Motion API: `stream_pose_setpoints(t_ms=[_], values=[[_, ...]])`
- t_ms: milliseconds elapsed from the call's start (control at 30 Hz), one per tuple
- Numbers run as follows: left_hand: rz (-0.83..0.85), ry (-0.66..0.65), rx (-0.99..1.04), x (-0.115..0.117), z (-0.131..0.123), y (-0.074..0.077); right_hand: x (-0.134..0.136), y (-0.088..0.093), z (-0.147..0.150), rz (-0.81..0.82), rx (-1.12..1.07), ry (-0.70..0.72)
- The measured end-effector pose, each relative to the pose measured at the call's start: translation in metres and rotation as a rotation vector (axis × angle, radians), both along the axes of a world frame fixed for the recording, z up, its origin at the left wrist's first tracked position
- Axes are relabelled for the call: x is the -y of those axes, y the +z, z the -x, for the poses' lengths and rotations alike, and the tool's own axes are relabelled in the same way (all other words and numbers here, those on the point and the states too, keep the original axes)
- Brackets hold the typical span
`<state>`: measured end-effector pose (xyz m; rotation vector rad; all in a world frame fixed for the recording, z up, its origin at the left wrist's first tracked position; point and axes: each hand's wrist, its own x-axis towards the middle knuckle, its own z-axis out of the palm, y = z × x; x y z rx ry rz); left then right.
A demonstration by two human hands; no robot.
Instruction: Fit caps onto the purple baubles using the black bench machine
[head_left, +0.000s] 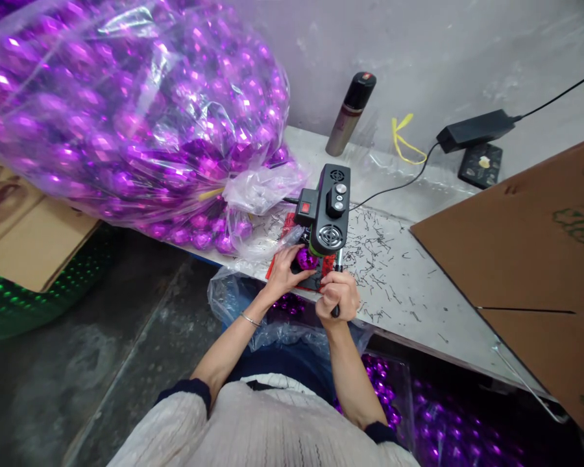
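A small black bench machine [331, 206] with round vents, silver knobs and a red switch stands at the table's front edge on a red and black base. My left hand [286, 272] has its thumb and fingers around a shiny purple ball [306, 258] under the machine's head. My right hand [339, 295] is closed round the machine's lever handle [335, 312], whose silver rod rises beside the head. The machine hides the top of the ball and whatever touches it there.
A big clear bag of purple balls [141, 117] fills the left. Thin dark wire pieces [377, 259] litter the table [425, 285]. Behind stand a spray can [350, 113], yellow tie [403, 139] and black power adapter [477, 130]. A cardboard box [530, 259] borders the right.
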<state>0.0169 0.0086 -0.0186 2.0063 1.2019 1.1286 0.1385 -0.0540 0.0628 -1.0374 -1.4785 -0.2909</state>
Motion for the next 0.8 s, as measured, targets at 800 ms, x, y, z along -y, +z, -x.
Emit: stream_pose_setpoints(t_ms=[800], values=[[0.076, -0.044, 0.073, -0.003, 0.001, -0.001, -0.005, -0.024, 0.001, -0.052, -0.004, 0.049]])
